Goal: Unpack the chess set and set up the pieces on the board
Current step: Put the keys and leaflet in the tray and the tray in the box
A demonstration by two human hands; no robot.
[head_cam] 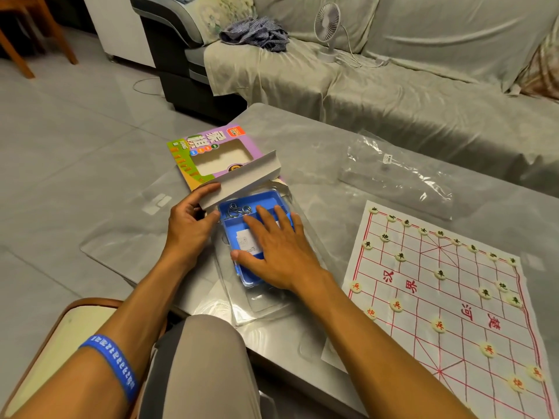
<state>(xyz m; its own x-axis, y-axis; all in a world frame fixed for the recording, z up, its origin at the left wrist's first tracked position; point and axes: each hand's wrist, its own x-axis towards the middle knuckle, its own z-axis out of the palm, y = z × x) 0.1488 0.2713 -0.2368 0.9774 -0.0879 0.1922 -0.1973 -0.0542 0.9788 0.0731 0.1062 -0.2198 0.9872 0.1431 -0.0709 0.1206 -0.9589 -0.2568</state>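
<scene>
At the left of the worktop (302, 140) lies the purple chess-set box (208, 152), flat, its window face up and its grey end flap (242, 179) lifted toward the person. The box's long axis runs from the near right up to the far left, open mouth nearest the hands. The left hand (189, 225) curls round the near corner of that flap, thumb underneath, holding it up. Just right of it the blue plastic tray (239, 225) sits inside a clear blister shell (263, 306), half out of the box mouth, its long axis in line with the box; some metal ring puzzles (239, 209) lie in its far compartment. The right hand (272, 246) rests flat on the tray, fingers straight and spread, pressing rather than gripping. Farther back lies an empty clear plastic bag (399, 176).

At the far right the paper xiangqi board (447, 300) is spread out, tilted so its long side runs from far left to near right. The round pieces (439, 273) already stand on their points along both ends, so the setting-up looks nearly or wholly done. What seems left is dealing with the packaging.
</scene>
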